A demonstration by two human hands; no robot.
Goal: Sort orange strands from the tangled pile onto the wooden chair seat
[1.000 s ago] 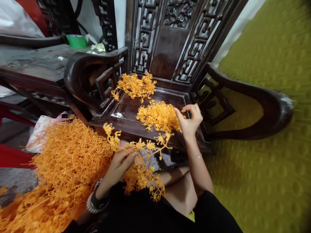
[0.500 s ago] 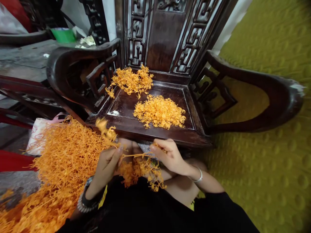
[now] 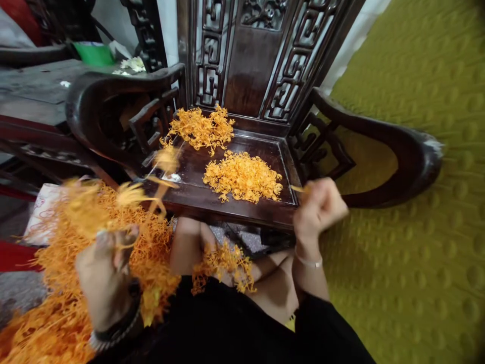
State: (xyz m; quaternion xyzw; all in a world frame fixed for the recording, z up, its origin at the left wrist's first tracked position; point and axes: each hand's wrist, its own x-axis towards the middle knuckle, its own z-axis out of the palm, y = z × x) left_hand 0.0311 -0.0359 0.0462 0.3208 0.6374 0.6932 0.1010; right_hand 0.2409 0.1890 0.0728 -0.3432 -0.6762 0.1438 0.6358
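My left hand (image 3: 104, 265) is blurred by motion and grips an orange plastic branch (image 3: 151, 179) above a large heap of orange branches (image 3: 68, 283) at the lower left. My right hand (image 3: 320, 207) is closed in a fist by the front right corner of a dark carved wooden chair (image 3: 227, 202), pinching a small orange piece (image 3: 299, 188). On the chair seat lie a pile of small orange pieces (image 3: 242, 177) and, behind it, a looser clump of orange branches (image 3: 200, 129). More orange pieces (image 3: 225, 265) rest on my lap.
A dark wooden table (image 3: 34, 96) stands at the left with a green container (image 3: 91, 53) on it. A white bag (image 3: 41, 210) lies beside the heap. A yellow-green textured mat (image 3: 409, 253) covers the floor on the right.
My hands have pulled apart. The left swung out to the left with the branch; the right moved up and right to the chair's front corner with a small piece.
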